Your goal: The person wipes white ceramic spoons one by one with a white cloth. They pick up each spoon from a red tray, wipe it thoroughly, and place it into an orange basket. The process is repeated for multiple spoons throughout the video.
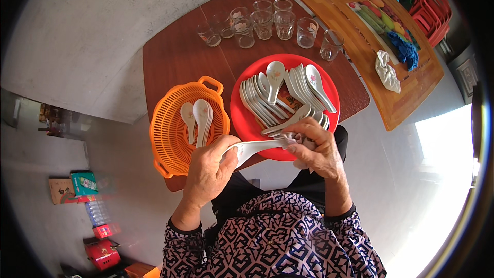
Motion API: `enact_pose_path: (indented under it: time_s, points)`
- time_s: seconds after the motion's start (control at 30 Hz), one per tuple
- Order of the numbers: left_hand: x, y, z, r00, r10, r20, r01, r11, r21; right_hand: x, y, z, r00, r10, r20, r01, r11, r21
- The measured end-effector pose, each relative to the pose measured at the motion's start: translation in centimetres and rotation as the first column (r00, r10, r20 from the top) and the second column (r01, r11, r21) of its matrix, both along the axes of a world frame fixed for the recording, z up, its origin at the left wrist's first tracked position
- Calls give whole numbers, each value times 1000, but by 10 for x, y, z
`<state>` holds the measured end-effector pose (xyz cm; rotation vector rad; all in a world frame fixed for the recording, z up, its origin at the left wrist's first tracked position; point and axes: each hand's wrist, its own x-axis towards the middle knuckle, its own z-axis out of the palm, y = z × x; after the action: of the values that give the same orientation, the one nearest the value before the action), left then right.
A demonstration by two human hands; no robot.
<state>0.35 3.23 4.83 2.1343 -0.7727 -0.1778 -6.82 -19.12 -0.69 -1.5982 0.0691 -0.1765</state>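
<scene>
My left hand (211,170) grips the bowl end of a white ceramic soup spoon (256,147) with a flower print. Pinched around the tip of its handle is a pale cloth (299,141), held in my right hand (318,148). Beyond the hands, a round red plastic tray (247,69) carries stacks of white ceramic soup spoons (305,85), some showing a pink flower. At left, an orange plastic colander (166,131) with two loop handles holds a few similar spoons (202,117). The held spoon hangs over the tray's near edge.
Several clear drinking glasses (262,23) stand along the far side of the brown wooden table (181,54). A lighter wooden table (339,15) at right bears a white cloth (387,73) and a blue cloth (405,52). Red stacked chairs (432,11) stand behind it. Boxes (85,183) lie on the floor at left.
</scene>
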Motion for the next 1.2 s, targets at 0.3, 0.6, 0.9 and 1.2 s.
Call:
enact_pose_path:
  time_s: [0.3,0.6,0.9,1.2]
  points:
    - [10,7,-2,999,35,-22,-35,999,-31,-2,15,-5,969,181,-166,-157,976,149]
    - [-14,-12,-42,839,-21,-543,-263,859,-440,-6,48,-10,937,8,-349,162,875,456]
    - [-26,-23,-50,896,74,-438,-282,856,-434,-10,73,0,946,-40,-323,139,947,291]
    - [20,76,-34,887,393,-240,-441,876,-195,-2,74,-15,941,107,-320,7,942,335]
